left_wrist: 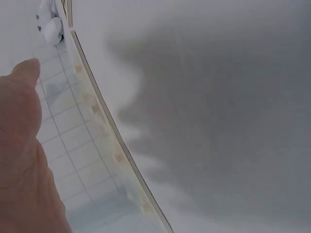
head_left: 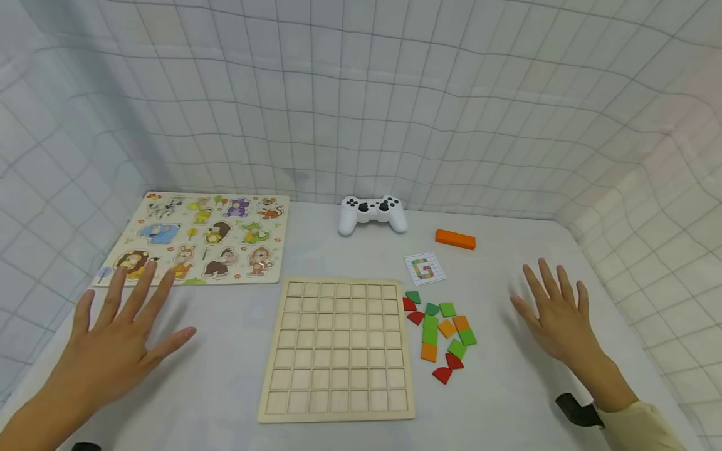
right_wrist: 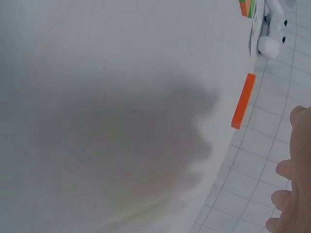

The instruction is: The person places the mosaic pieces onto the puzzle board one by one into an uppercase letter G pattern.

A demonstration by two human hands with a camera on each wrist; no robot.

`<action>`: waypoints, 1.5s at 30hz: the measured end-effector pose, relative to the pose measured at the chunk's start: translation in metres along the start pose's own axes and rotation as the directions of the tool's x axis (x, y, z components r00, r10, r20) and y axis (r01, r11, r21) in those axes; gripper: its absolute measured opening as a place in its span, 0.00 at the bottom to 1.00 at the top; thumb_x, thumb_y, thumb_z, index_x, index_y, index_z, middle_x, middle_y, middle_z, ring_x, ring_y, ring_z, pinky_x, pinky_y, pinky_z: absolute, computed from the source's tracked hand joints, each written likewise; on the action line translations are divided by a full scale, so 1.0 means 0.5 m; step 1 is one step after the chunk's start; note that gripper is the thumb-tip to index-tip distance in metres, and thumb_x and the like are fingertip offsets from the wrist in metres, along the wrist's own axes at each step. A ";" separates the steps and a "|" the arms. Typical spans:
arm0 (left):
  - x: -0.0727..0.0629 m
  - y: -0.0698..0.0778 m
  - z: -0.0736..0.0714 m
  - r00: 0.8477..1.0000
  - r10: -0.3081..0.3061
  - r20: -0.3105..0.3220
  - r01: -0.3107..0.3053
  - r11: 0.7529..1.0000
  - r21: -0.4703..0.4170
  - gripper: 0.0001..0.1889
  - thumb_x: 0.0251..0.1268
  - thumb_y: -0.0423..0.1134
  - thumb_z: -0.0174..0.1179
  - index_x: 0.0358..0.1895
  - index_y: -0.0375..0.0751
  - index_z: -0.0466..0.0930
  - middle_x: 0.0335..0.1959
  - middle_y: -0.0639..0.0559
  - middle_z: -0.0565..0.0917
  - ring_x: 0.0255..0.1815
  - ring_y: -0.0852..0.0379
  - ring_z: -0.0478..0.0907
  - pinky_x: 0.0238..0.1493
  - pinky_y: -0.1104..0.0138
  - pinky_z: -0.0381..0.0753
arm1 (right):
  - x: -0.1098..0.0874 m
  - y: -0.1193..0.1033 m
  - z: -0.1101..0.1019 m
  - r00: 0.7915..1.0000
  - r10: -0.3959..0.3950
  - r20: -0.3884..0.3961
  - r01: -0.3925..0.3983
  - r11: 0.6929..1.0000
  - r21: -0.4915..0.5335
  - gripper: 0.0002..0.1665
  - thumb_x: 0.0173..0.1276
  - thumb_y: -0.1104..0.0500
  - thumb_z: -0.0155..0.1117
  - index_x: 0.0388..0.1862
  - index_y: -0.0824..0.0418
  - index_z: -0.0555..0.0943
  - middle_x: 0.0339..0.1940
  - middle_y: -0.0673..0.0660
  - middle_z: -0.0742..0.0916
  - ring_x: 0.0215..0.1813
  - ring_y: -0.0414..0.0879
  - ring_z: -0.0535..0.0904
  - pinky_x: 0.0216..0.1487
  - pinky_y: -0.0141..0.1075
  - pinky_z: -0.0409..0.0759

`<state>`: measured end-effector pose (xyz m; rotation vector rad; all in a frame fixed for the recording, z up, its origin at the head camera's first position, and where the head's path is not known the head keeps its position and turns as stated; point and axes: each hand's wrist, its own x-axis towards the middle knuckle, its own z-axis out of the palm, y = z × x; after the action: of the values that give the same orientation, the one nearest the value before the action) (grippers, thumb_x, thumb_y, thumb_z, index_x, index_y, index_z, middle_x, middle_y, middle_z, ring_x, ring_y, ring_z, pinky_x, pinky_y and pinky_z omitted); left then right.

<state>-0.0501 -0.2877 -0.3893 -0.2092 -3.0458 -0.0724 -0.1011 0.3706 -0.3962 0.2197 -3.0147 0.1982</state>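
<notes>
My left hand (head_left: 115,341) is spread with straight fingers over the left of the table, its fingertips overlapping the lower edge of an animal puzzle board (head_left: 194,255) in the head view. Fingers apart, my right hand (head_left: 558,313) hovers over the right side; both hands cast shadows on the white surface and hold nothing. Between them lies a wooden grid board (head_left: 334,406) with bare square cells. Along its right edge are scattered small green, orange and red tiles (head_left: 430,330), some square, some quarter-round. A small pattern card (head_left: 425,268) lies above the tiles.
At the back middle sits a white game controller (head_left: 372,212). An orange bar-shaped block (head_left: 455,239) lies right of it. White grid-patterned cloth (head_left: 366,106) rises at the back and both sides. A black strap (head_left: 579,411) shows at my right wrist.
</notes>
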 end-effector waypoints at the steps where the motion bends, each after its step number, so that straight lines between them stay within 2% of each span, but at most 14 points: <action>1: 0.000 0.007 0.004 1.000 0.028 -0.008 -0.028 1.000 -0.013 0.55 0.66 0.70 0.54 0.82 0.57 0.26 0.82 0.56 0.23 0.80 0.47 0.12 0.72 0.40 0.10 | 0.001 -0.009 0.002 1.000 -0.007 0.000 0.007 1.000 0.001 0.43 0.80 0.39 0.45 0.84 0.54 0.45 0.84 0.64 0.45 0.83 0.65 0.30 0.74 0.68 0.24; 5: 0.001 0.034 0.020 0.993 0.116 -0.009 -0.117 0.992 -0.050 0.60 0.60 0.71 0.59 0.82 0.55 0.28 0.83 0.56 0.24 0.80 0.49 0.13 0.73 0.42 0.10 | 0.005 -0.042 0.006 0.999 -0.033 -0.001 0.033 0.999 -0.005 0.43 0.78 0.40 0.49 0.84 0.53 0.48 0.84 0.65 0.50 0.83 0.67 0.36 0.75 0.68 0.27; 9: 0.006 0.066 0.027 0.984 0.177 0.030 -0.171 0.976 -0.134 0.66 0.51 0.75 0.62 0.82 0.52 0.29 0.83 0.54 0.24 0.81 0.46 0.15 0.74 0.40 0.14 | 0.008 -0.071 0.012 0.998 -0.056 0.012 0.056 0.998 -0.003 0.44 0.76 0.42 0.54 0.83 0.53 0.50 0.83 0.65 0.54 0.82 0.67 0.41 0.77 0.66 0.28; 15: 0.021 0.112 0.027 0.962 0.226 0.151 -0.172 0.936 -0.307 0.73 0.37 0.82 0.61 0.82 0.54 0.28 0.84 0.50 0.29 0.82 0.36 0.24 0.74 0.34 0.24 | 0.014 -0.110 0.027 0.994 -0.095 0.051 0.093 0.995 0.033 0.44 0.75 0.41 0.56 0.83 0.53 0.53 0.83 0.63 0.57 0.82 0.67 0.44 0.77 0.68 0.34; 18: 0.028 0.132 0.030 0.948 0.258 0.185 -0.175 0.911 -0.374 0.75 0.32 0.83 0.62 0.82 0.57 0.29 0.84 0.48 0.35 0.82 0.34 0.28 0.73 0.31 0.30 | 0.019 -0.127 0.033 0.992 -0.111 0.061 0.108 0.993 0.044 0.44 0.74 0.42 0.57 0.82 0.53 0.55 0.83 0.63 0.58 0.81 0.66 0.45 0.76 0.68 0.38; 21: 0.033 0.148 0.035 0.938 0.288 0.192 -0.188 0.890 -0.415 0.75 0.29 0.82 0.64 0.82 0.58 0.31 0.84 0.48 0.39 0.82 0.33 0.30 0.72 0.30 0.34 | 0.022 -0.141 0.038 0.989 -0.127 0.077 0.122 0.991 0.059 0.43 0.74 0.42 0.58 0.82 0.53 0.56 0.82 0.62 0.58 0.81 0.66 0.46 0.75 0.68 0.39; 29: 0.044 0.179 0.051 0.909 0.364 0.203 -0.243 0.858 -0.452 0.75 0.25 0.82 0.64 0.83 0.56 0.37 0.84 0.51 0.42 0.82 0.33 0.33 0.71 0.29 0.38 | 0.032 -0.177 0.051 0.979 -0.191 0.075 0.182 0.977 0.110 0.41 0.74 0.44 0.58 0.80 0.54 0.59 0.81 0.61 0.64 0.81 0.65 0.51 0.76 0.67 0.42; 32: 0.047 0.184 0.052 0.903 0.371 0.214 -0.241 0.853 -0.463 0.76 0.23 0.81 0.65 0.83 0.56 0.39 0.84 0.52 0.43 0.82 0.32 0.34 0.71 0.29 0.38 | 0.037 -0.190 0.054 0.973 -0.218 0.070 0.207 0.968 0.139 0.40 0.74 0.45 0.59 0.80 0.54 0.61 0.80 0.59 0.66 0.80 0.63 0.54 0.76 0.66 0.43; 38: 0.048 0.187 0.053 0.890 0.383 0.248 -0.228 0.845 -0.484 0.76 0.22 0.80 0.67 0.83 0.55 0.39 0.84 0.49 0.45 0.81 0.27 0.36 0.70 0.27 0.38 | 0.046 -0.212 0.053 0.960 -0.273 0.062 0.252 0.941 0.227 0.36 0.74 0.47 0.61 0.78 0.53 0.65 0.75 0.58 0.73 0.75 0.58 0.64 0.74 0.64 0.54; 45: 0.052 0.192 0.050 0.870 0.384 0.310 -0.202 0.851 -0.485 0.79 0.19 0.80 0.69 0.83 0.51 0.40 0.84 0.48 0.43 0.80 0.26 0.34 0.70 0.27 0.36 | 0.063 -0.223 0.056 0.946 -0.310 0.091 0.256 0.890 0.377 0.33 0.74 0.49 0.62 0.76 0.50 0.68 0.71 0.57 0.76 0.72 0.57 0.68 0.71 0.61 0.66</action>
<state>-0.0645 -0.1877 -0.4079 -0.8290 -3.2920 -0.7960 -0.1182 0.2531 -0.4066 0.7350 -3.0128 0.7400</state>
